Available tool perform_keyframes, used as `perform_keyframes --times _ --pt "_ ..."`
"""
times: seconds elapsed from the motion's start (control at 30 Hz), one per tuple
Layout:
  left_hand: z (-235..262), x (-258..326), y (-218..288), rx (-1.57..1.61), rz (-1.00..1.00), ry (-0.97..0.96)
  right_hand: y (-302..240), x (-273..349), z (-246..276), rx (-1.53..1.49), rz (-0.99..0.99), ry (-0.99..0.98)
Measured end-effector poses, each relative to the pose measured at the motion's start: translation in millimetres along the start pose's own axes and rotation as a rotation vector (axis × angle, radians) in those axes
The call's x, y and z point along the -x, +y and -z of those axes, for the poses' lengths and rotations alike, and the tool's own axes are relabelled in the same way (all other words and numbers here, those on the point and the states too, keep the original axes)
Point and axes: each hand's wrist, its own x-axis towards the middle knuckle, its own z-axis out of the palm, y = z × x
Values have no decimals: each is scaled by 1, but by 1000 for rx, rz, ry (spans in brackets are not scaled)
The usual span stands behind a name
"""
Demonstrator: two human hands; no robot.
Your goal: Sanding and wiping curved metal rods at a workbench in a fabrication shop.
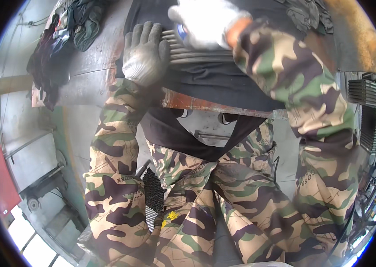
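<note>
Worn metal workbench draped with black cloth; a bundle of thin metal rods is pressed flat by the gloved left hand and clasped by the gloved right hand.

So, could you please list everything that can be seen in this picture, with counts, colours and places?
metal rods: a bundle, count unclear, grey, lying on the dark cloth under both hands
dark cloth: one, black, spread over the bench and hanging off its near edge
metal workbench: one, grey with rusty patches, across the top
heap of rags: one pile, dark green and maroon, upper left on the bench
stacked metal racks: several, grey, at the right edge
left hand: one, grey knit glove, fingers laid flat against the rod ends
right hand: one, white glove with orange cuff, pressing down on the rods
camouflage sleeves and trousers: green, tan and brown, lower centre
</note>
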Motion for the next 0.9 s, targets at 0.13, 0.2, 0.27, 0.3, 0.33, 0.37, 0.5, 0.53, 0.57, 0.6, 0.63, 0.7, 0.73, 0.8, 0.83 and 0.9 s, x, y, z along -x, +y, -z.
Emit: perform_keyframes --times 0.13,0.2,0.27,0.3,0.33,0.37,0.5,0.53,0.57,0.6,0.63,0.7,0.73,0.8,0.83,0.9 --pt "-2 4 -3 69 51 -89 24 -1 -10 52 -72 47" --pt "-10 -8 2 106 76 -107 40 34 -19 53 -70 139" --pt "-2 9 -12 -5 102 -78 29 56 -10 30 104 194" --pt "2 -5 -2 49 96 -95 45 66 -9 55 14 189" --pt "-1 -8 2 65 83 -88 60 64 -12 66 -65 188" --pt "-5 -11 5 28 54 -21 76 69 -12 122 -67 213" --pt "-3 1 -7 -18 90 -49 64 80 -26 73 -31 207" --pt "-1 2 -7 1 121 -101 54 88 -23 88 26 187" --pt "0 3 -9 -5 127 -103 52 84 -21 52 63 172" --pt "0 3 -9 -30 107 -51 48 83 -21 13 91 154" --pt "-3 -1 -8 -40 72 10 53 78 -21 61 43 170" --pt "-9 -4 -7 -28 64 13 61 60 -9 69 -103 118" --pt "-13 -6 -6 -28 72 16 68 56 -11 167 -117 146" --pt "-18 -5 -4 -9 73 1 60 61 -10 96 -148 106" --pt "-14 1 -7 -34 83 3 51 62 -17 72 -54 114" --pt "-11 5 -9 -48 81 11 29 78 -11 -4 108 121"
